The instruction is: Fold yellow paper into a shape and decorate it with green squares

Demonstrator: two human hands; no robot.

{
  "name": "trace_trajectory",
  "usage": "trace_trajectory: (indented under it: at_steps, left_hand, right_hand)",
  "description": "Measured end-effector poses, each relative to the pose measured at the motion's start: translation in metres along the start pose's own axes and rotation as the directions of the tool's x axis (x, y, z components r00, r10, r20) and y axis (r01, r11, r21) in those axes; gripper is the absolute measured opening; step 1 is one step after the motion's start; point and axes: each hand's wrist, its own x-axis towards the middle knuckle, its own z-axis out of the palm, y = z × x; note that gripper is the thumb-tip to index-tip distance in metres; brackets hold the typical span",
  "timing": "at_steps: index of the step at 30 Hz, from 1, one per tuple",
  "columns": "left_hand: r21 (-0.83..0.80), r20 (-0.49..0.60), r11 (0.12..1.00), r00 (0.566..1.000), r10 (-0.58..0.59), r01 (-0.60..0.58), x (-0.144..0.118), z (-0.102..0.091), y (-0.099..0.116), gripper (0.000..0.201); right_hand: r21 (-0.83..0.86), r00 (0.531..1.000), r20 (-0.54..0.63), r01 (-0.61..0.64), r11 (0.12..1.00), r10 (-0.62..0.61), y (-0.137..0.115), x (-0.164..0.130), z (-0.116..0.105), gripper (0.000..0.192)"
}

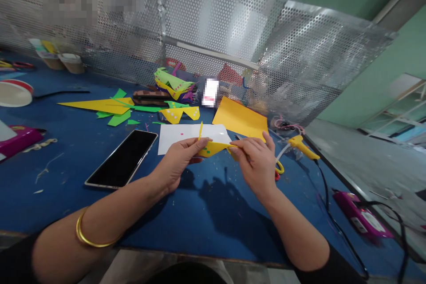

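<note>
Between my hands is a yellow paper eye mask [216,147] with small green spots, seen partly edge-on. My left hand [181,159] pinches its left end between thumb and fingers, and a thin yellow strip sticks up there. My right hand [256,159] has its fingertips closed on the right end. A white sheet [173,135] with a small pink piece on it lies just behind. Farther back is another yellow paper eye mask [179,114] with pale dots. Yellow-handled scissors [280,167] are partly hidden behind my right hand.
A large phone [123,157] lies left of my left forearm. At right are a yellow glue gun [303,147] with its cable and a magenta box [362,215]. Behind are an orange-yellow sheet [241,115], green scraps [120,117], stacked masks [173,83] and a perforated screen [213,13].
</note>
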Motion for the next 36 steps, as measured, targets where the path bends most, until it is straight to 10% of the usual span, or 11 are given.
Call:
trace_trajectory:
  at_steps: [18,36]
  left_hand:
    - [-0.287,-0.098,0.953,0.986,-0.132,0.099,0.0,0.005,0.001,0.036]
    - [-0.184,-0.132,0.98,0.985,-0.107,0.082,0.0,0.004,-0.002,0.034]
  right_hand:
    - [0.3,0.963,0.127,-0.267,0.916,0.239,-0.007,-0.007,0.01,0.017]
    - [0.358,0.938,0.159,-0.347,0.867,0.309,-0.013,-0.008,0.011,0.02]
